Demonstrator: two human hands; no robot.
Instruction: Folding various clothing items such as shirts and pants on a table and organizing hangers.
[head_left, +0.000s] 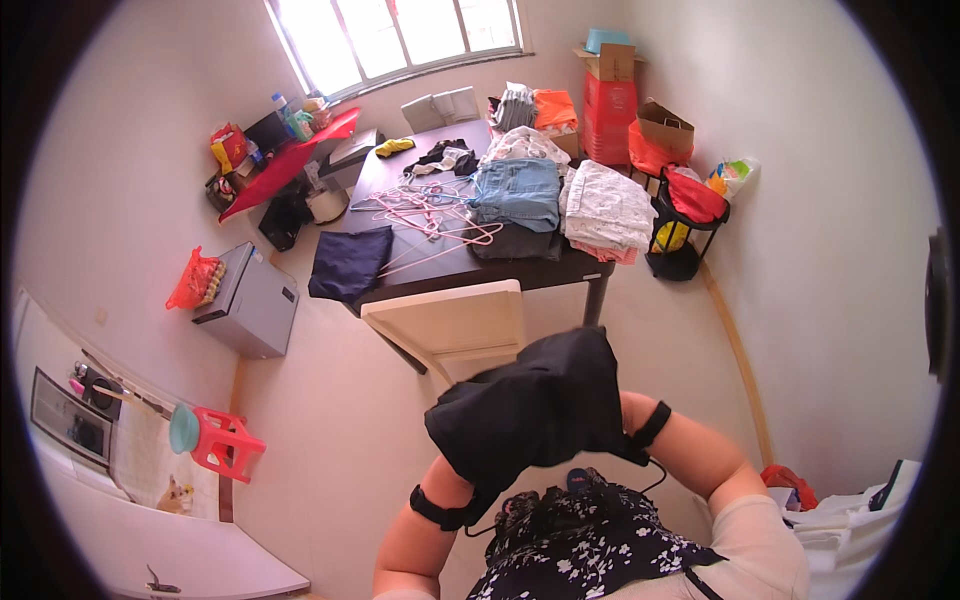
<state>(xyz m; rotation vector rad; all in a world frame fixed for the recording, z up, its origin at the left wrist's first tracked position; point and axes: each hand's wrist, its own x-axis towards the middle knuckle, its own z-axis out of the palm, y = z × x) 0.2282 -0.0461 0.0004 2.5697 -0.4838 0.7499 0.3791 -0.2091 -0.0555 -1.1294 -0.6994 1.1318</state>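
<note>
A black cloth garment (532, 405) is held up in front of my body, bunched and blurred in places. My left forearm (448, 480) and my right forearm (637, 409) reach into or behind it from either side. Both hands are covered by the cloth, so their fingers and grip are hidden. Beyond the garment stands a dark table (442, 262) with a folded navy cloth (351, 261) on its near left corner. Pink wire clothes hangers (431, 214) lie tangled beside folded denim (517, 191). White patterned folded fabric (609, 206) is stacked at the right edge.
A cream plastic chair (450, 319) stands between me and the table. To the left are a small grey fridge (255, 304) and a red plastic stool (225, 442). A black rack (679, 255) holding bags stands right of the table. An open white door (202, 551) is at lower left.
</note>
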